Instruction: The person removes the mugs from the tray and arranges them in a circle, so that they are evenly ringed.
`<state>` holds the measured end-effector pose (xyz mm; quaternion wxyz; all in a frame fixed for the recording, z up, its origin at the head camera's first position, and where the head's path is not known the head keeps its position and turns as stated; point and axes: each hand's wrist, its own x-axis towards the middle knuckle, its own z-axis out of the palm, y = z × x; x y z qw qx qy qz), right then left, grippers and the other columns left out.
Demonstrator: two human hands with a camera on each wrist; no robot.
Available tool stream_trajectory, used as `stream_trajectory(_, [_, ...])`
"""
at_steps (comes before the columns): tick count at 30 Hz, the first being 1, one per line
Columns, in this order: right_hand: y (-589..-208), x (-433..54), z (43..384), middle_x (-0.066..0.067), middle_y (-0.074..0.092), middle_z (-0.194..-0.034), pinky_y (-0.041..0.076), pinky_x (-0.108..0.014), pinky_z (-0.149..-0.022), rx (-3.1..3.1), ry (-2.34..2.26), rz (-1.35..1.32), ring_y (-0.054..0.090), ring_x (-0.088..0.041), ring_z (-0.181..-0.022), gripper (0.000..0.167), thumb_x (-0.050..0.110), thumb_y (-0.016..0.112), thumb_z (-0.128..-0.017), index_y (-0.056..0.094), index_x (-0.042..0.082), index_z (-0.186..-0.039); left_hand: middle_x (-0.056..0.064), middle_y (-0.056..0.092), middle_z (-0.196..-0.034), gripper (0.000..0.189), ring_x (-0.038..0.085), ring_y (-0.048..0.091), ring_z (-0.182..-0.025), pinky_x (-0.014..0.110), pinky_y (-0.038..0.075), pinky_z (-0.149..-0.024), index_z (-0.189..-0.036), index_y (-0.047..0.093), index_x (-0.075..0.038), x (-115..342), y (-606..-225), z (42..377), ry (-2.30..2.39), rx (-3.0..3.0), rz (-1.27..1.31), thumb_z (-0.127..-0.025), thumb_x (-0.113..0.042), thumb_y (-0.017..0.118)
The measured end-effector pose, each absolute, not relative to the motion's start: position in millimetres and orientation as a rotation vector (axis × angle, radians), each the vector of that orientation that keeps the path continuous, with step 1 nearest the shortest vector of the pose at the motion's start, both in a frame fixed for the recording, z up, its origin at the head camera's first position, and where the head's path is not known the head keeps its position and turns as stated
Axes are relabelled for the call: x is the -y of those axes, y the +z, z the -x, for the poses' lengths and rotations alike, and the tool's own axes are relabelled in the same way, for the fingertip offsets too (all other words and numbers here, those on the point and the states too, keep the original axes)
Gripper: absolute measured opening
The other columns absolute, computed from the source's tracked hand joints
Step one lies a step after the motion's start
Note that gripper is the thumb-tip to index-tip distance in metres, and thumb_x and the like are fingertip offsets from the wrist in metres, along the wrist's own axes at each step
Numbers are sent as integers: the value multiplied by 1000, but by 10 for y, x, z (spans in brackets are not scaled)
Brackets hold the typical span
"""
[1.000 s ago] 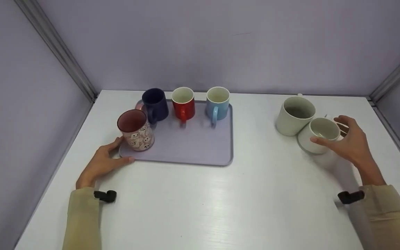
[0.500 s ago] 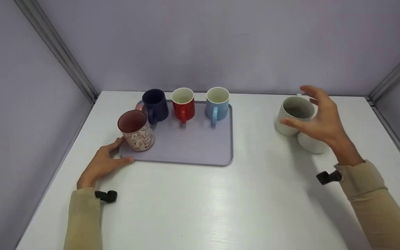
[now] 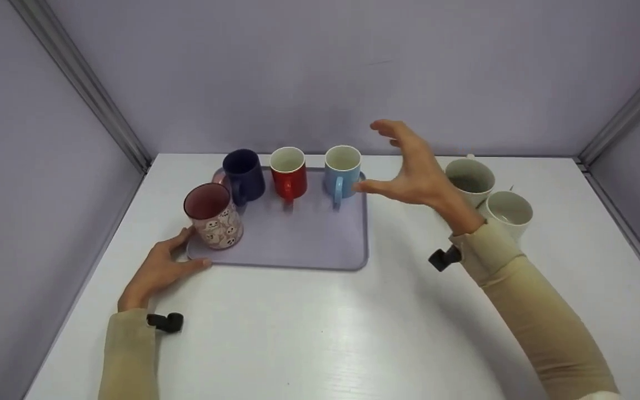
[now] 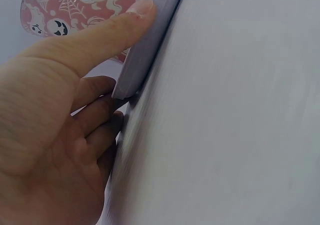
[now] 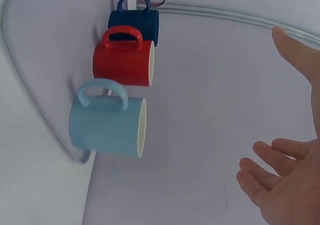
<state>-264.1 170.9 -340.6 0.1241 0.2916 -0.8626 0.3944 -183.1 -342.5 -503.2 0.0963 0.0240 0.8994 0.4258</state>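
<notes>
Tray (image 3: 314, 239), pale lilac with rounded corners and raised rim, lies on the white table (image 3: 275, 333), left hand (image 3: 159, 270) clasping its near-left corner; right hand (image 3: 414, 172), spread wide, hovers near the light-blue mug (image 3: 350, 176); tray surface opens before the mug handle, table room beyond the right edge

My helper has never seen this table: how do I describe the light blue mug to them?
On the white table is a lavender tray. Along its far edge stand, left to right, a navy mug, a red mug and the light blue mug, nearest of the three to the person's right hand. Its pale blue outside sets it apart from those two.
</notes>
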Motion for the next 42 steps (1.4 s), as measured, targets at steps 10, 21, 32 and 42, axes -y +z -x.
stream_trajectory(10, [-3416, -1009, 2686, -9, 54, -159, 44, -42, -123, 2537, 1233, -954, 50, -25, -147, 108, 47, 98, -73, 45, 5, -158, 17, 18, -177, 107, 42, 10, -166, 62, 13, -133, -169, 28, -11, 3427, -5037, 1818, 1292, -2641, -44, -89, -50, 87])
stream_trajectory(21, [-3664, -172, 2724, -10, 52, -161, 46, -40, -122, 2580, 1370, -993, 50, -27, -148, 113, 49, 99, -73, 42, 7, -162, 18, 17, -177, 109, 42, 12, -165, 63, 14, -133, -170, 27, -12, 3366, -5025, 1864, 1305, -2627, -60, -88, -51, 87])
stream_trajectory(32, [-4298, 557, 2683, -10, 52, -163, 45, -33, -122, 2617, 1524, -956, 55, -28, -146, 108, 41, 98, -77, 41, 5, -162, 17, 18, -177, 107, 41, 14, -165, 62, 14, -133, -169, 29, -14, 3349, -5013, 1878, 1299, -2639, -47, -88, -52, 86])
stream_trajectory(42, [-4552, 846, 2557, -5, 57, -155, 44, -26, -120, 2559, 1652, -943, 55, -13, -141, 105, 36, 98, -79, 40, 8, -163, 17, 19, -177, 108, 42, 13, -165, 65, 14, -132, -169, 28, -10, 3364, -4997, 1861, 1292, -2643, -50, -89, -51, 86])
